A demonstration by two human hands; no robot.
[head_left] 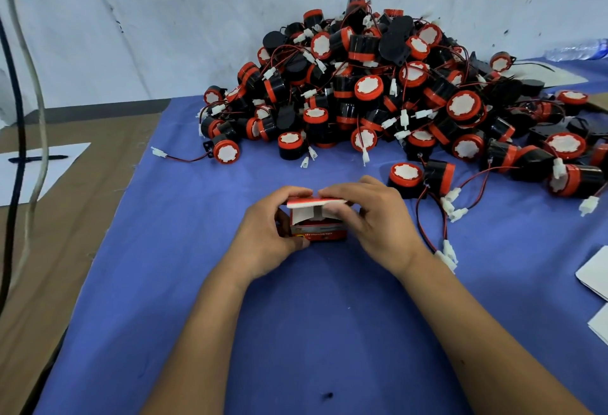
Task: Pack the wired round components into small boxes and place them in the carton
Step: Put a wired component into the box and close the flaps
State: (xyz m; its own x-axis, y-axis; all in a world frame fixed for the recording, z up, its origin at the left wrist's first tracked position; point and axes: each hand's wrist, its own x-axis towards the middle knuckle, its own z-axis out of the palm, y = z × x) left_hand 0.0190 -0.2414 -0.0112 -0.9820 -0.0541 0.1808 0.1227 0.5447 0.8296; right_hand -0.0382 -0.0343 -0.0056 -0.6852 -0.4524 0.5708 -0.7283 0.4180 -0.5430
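Both hands were clamped on one small red box (317, 228) that sat on the blue cloth (296, 332), just in front of the heap of wired round components (378, 92). The left hand (273, 233) gripped the box's left end, thumb curled under its front corner; the right hand (371, 217) held the right end, its fingers bent over the top flap (316, 202), which stood half lowered with white inner flaps showing beneath.

Judging by that, the box was being closed, though whether a component lay inside could not be seen. No carton was in view, and the heap behind the box was very large, so most of the packing looked to be left.

The box was thin printed card, red outside and white within. The components were squat black plastic cylinders with orange-red rims and white scalloped faces, each trailing thin red and black wires to a small white plug. The cloth looked soft and matte.
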